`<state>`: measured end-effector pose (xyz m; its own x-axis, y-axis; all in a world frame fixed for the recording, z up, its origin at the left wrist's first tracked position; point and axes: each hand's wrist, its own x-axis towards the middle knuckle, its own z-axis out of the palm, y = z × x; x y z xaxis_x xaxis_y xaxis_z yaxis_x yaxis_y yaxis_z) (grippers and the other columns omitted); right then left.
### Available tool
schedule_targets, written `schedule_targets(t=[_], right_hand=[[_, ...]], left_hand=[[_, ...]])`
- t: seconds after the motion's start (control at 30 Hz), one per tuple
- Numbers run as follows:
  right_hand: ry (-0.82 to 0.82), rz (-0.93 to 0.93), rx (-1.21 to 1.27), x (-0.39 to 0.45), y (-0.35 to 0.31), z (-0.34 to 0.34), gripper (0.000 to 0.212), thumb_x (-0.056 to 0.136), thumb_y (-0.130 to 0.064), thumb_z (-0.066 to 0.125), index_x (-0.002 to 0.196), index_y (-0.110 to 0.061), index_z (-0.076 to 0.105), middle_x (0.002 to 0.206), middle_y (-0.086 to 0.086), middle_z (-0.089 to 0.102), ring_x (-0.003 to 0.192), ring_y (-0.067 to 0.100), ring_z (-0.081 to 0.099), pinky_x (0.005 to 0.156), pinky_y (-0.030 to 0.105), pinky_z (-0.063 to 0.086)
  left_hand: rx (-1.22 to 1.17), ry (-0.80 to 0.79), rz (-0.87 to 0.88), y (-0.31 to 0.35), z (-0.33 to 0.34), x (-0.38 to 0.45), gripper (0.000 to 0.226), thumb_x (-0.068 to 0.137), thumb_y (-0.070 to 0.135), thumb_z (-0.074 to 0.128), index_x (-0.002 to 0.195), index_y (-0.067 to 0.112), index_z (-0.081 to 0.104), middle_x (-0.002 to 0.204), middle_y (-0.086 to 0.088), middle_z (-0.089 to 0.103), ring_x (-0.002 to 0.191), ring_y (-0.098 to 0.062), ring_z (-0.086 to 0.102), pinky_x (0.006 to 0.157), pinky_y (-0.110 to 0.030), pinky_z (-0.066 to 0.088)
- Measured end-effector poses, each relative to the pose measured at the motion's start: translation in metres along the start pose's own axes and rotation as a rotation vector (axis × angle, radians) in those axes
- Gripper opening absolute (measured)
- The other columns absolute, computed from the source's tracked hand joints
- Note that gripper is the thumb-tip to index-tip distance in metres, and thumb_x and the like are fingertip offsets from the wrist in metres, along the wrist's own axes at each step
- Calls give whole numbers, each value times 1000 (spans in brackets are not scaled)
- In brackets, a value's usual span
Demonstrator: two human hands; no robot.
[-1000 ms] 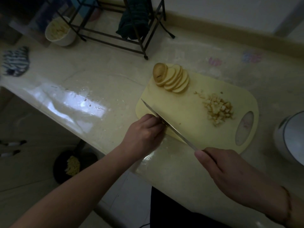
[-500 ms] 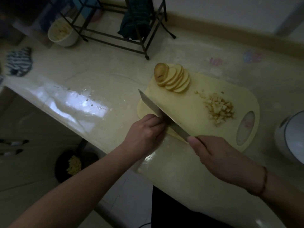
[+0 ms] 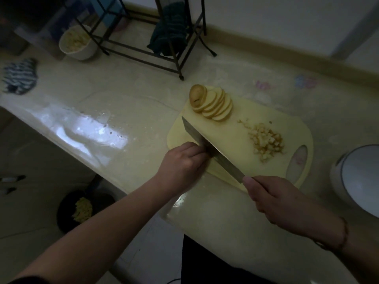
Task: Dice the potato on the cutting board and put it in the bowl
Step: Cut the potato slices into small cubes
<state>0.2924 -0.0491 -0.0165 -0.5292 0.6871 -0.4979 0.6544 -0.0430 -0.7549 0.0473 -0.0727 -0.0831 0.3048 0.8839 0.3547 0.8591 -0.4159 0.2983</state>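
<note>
Pale yellow cutting board point(image 3: 229, 140) on a glossy cream counter point(image 3: 127, 95). Potato slices point(image 3: 213, 105), pale yellow with a tan-brown skin end; diced potato point(image 3: 266, 143), light yellow with brownish edges. Knife point(image 3: 209, 148), grey steel. White bowl point(image 3: 356, 181) with a thin dark rim line. Dark green towel point(image 3: 168, 29) on a black wire rack point(image 3: 143, 56). Blue-and-white striped cloth point(image 3: 19, 77).

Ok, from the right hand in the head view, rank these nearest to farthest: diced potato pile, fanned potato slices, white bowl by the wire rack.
From the right hand, which grips the knife handle:
1. Diced potato pile, on the board's right part, just beyond the hand.
2. Fanned potato slices, at the board's far left corner.
3. White bowl, far left at the counter's back, beside the wire rack.
</note>
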Motion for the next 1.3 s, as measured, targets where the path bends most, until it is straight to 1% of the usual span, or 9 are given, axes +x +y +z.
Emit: schedule_targets(t=[0.1,0.2,0.3,0.47,0.6,0.73,0.9,1.07,1.3], right_hand=[[-8,-16,-86,-1,-2,-6,65,78,-70,25,65,-10,44,55,1,48,47,9,41,54,32,37],[41,-60,-245,-6,-4,-9,61,80,-71,21,67,-18,48,57,-1,52,58,10,53,56,25,39],[84,-121,-481,-12,-2,-9,55,78,-74,9,74,-27,38,65,-7,50,68,13,57,60,32,40],[150,-228,-828,-10,7,-10,52,83,-68,0,88,-28,32,84,-3,62,73,20,63,54,32,32],[185,-272,-904,-4,17,-7,49,92,-61,23,73,-22,47,52,2,55,37,20,50,37,26,21],[245,-306,-905,-5,23,-3,50,91,-60,26,72,-21,50,49,1,52,33,18,46,43,21,-1],[281,-347,-924,-7,23,-2,49,90,-58,31,68,-19,51,47,2,51,31,20,45,40,22,9],[289,-376,-946,-13,19,-2,50,89,-56,32,66,-17,53,45,4,48,29,21,42,48,20,-5],[287,-378,-952,-24,18,2,49,87,-57,34,64,-18,53,43,3,47,27,20,41,47,21,-4]], left_hand=[[-34,36,28,2,-3,3,11,90,8,68,92,3,76,91,-11,73,75,-31,67,60,-38,55],[-118,115,237,8,-21,4,11,89,8,68,85,-2,73,83,-16,67,71,-32,62,65,-37,51],[-101,170,346,16,-39,6,7,82,10,71,87,6,69,82,-14,65,73,-30,60,67,-37,47],[0,48,155,11,-40,12,28,92,32,69,77,9,70,85,-6,67,78,-30,62,71,-39,48],[5,-137,46,7,-34,9,39,96,48,60,90,11,71,92,-4,66,84,-27,60,74,-42,47],[-52,-197,7,11,-34,9,50,97,56,52,97,9,71,94,-6,64,83,-27,58,74,-42,48],[-60,-239,-23,13,-32,12,51,94,56,55,98,8,71,93,-7,64,84,-26,58,75,-42,49],[-51,-286,-43,14,-30,14,56,94,60,51,100,9,71,94,-6,63,84,-25,57,79,-41,48],[-48,-396,-106,17,-36,16,75,95,74,25,107,17,72,101,0,64,91,-21,58,85,-39,45]])
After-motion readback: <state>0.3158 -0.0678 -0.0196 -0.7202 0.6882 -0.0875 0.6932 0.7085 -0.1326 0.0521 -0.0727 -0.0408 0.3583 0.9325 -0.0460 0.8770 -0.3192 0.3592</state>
